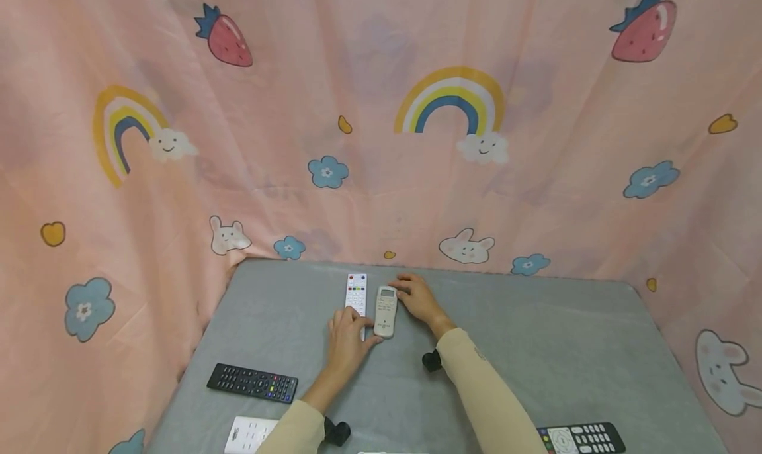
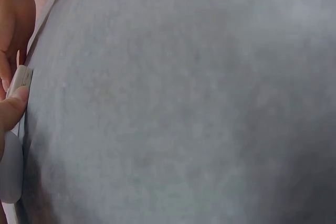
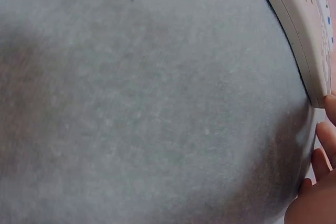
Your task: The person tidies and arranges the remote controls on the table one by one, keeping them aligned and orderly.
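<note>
A beige remote control (image 1: pixel 385 312) with a small grey display lies on the grey tabletop, beside a slim white remote control (image 1: pixel 356 292) with coloured buttons. My left hand (image 1: pixel 347 338) reaches over the lower part of the white remote, hiding some of it. Its thumb (image 2: pixel 16 106) touches the near end of the beige remote. At that remote's upper right corner is my right hand (image 1: pixel 419 300), fingers bent loosely, one fingertip (image 3: pixel 331 106) against the far end. Both wrist views catch the hands only at their edges.
On the left lie a black remote (image 1: pixel 253 382) and a white remote (image 1: pixel 247 434), partly behind the left sleeve. Another black remote (image 1: pixel 586 437) is at the front right. A pink patterned curtain (image 1: pixel 381 202) hangs around the table (image 1: pixel 536 348). One pale strip shows at the bottom edge.
</note>
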